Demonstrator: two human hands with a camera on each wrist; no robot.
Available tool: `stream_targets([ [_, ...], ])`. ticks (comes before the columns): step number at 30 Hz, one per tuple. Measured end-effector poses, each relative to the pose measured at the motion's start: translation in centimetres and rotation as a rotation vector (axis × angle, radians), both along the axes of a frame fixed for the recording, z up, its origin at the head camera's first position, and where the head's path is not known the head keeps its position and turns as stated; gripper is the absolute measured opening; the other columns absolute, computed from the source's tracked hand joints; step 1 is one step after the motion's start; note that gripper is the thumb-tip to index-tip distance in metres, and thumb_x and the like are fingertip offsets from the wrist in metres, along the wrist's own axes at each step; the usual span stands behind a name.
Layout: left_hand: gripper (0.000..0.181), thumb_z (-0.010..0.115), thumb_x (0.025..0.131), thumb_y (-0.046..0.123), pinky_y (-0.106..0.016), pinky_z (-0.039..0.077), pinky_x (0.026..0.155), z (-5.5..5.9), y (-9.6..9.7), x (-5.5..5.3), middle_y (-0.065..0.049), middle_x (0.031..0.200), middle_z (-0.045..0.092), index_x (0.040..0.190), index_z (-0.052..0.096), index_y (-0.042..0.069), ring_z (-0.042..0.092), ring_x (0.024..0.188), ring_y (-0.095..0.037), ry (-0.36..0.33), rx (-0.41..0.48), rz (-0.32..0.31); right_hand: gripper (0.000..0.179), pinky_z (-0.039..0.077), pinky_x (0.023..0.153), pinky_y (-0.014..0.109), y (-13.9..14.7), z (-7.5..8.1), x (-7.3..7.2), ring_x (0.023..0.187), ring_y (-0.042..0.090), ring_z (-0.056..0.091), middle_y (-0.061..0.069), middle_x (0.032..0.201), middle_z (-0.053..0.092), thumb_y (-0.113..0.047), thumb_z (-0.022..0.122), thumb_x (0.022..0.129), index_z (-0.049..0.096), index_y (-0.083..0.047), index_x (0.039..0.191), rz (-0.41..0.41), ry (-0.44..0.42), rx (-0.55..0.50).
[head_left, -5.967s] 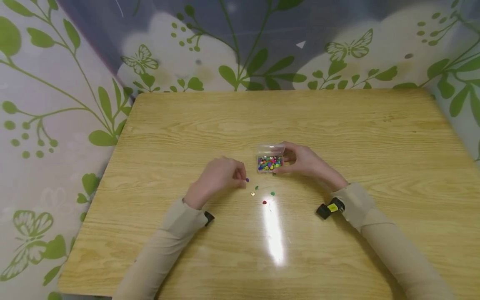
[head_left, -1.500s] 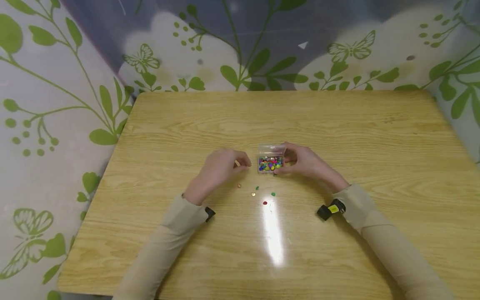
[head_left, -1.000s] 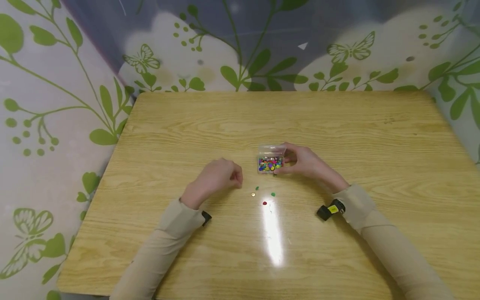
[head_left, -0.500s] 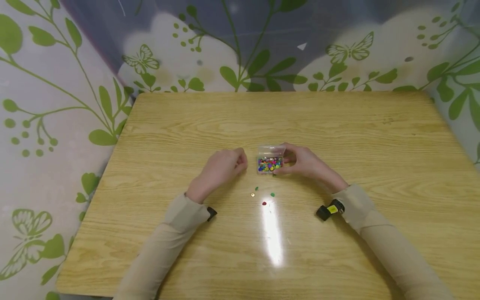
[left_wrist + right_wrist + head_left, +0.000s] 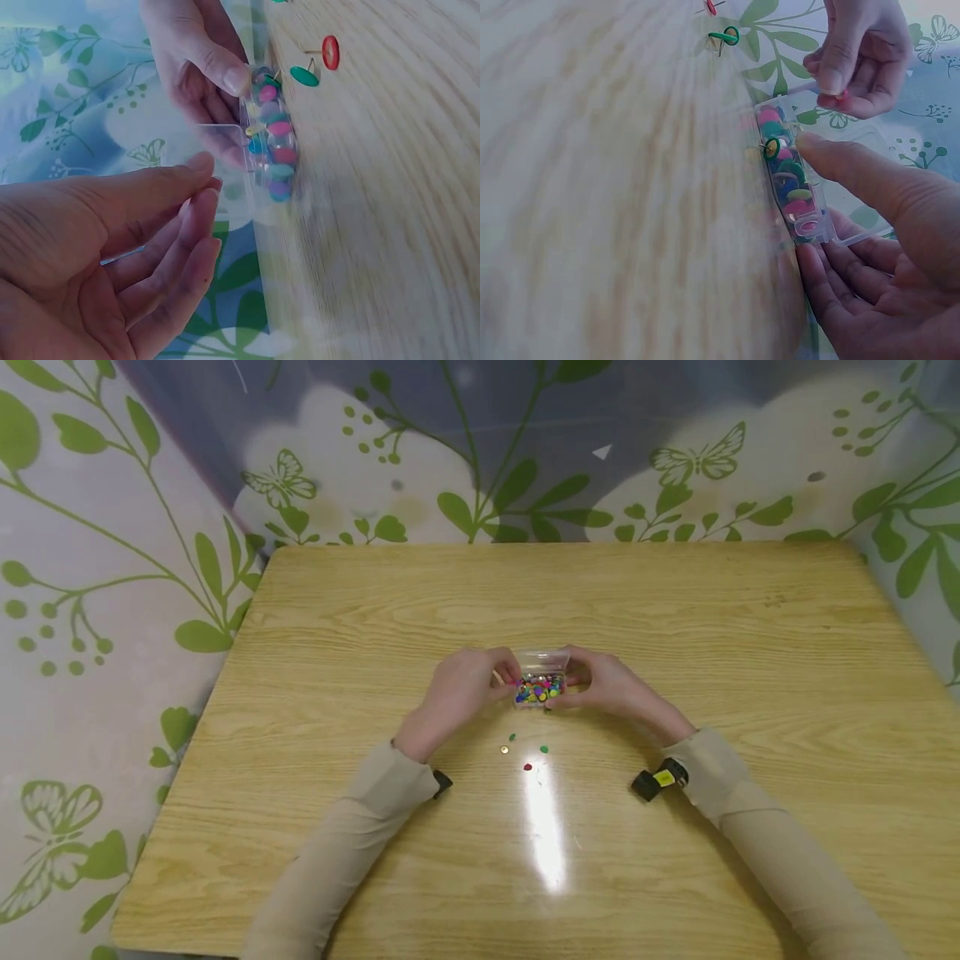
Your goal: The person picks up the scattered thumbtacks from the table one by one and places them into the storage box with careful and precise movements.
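A small clear plastic box (image 5: pixel 543 658) with its lid raised stands at mid-table, holding several colourful thumbtacks (image 5: pixel 540 690). My right hand (image 5: pixel 615 681) grips its right end between thumb and fingers. Beside the left end is my left hand (image 5: pixel 461 689), thumb and fingertip together. The right wrist view shows a red thumbtack (image 5: pixel 842 95) pinched there, mostly hidden by the fingers. Several loose tacks lie nearer me: a red tack (image 5: pixel 527 767), a gold-looking tack (image 5: pixel 504 750) and green tacks (image 5: pixel 544 749). Another green tack (image 5: pixel 772 148) lies against the box's front.
The wooden table (image 5: pixel 360 610) reaches a wall (image 5: pixel 420 468) with printed leaves and butterflies behind and on the left. Black wrist devices (image 5: pixel 660 779) sit at both cuffs. A bright reflection (image 5: pixel 547 835) lies on the tabletop.
My left hand put down or released a purple tack seen earlier, took a coppery-looking tack from the table, and has moved right to the box. My right hand keeps its grip.
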State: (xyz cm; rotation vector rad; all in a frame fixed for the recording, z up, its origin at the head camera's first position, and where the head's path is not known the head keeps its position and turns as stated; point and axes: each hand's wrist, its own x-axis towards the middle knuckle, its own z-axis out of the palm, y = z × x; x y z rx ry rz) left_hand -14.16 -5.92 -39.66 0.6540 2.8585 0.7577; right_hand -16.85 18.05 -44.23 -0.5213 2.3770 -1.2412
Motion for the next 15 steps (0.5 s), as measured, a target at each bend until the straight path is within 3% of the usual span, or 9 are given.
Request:
stream_targets([
  [6,0.009,0.075,0.093,0.028,-0.023,0.047,0.058,0.0,0.9,-0.3,0.004,0.090,0.077,0.095,0.074,0.019,0.069,0.075,-0.009,0.010,0.013,0.004,0.064,0.051,0.096,0.045,0.1,0.0,0.0,0.104,0.026,0.066,0.014,0.116,0.068,-0.018,0.086,0.082,0.057,-0.010,0.138,0.003,0.011,0.004],
  [15,0.020,0.073,0.094,0.027,-0.023,0.052,0.058,-0.3,1.2,-0.3,0.000,0.101,0.078,0.109,0.076,0.014,0.074,0.080,-0.014,0.070,0.057,0.015,0.067,0.051,0.097,0.046,0.0,0.2,0.0,0.106,0.027,0.064,0.014,0.118,0.065,-0.022,0.086,0.083,0.055,-0.012,0.142,0.002,0.020,0.033],
])
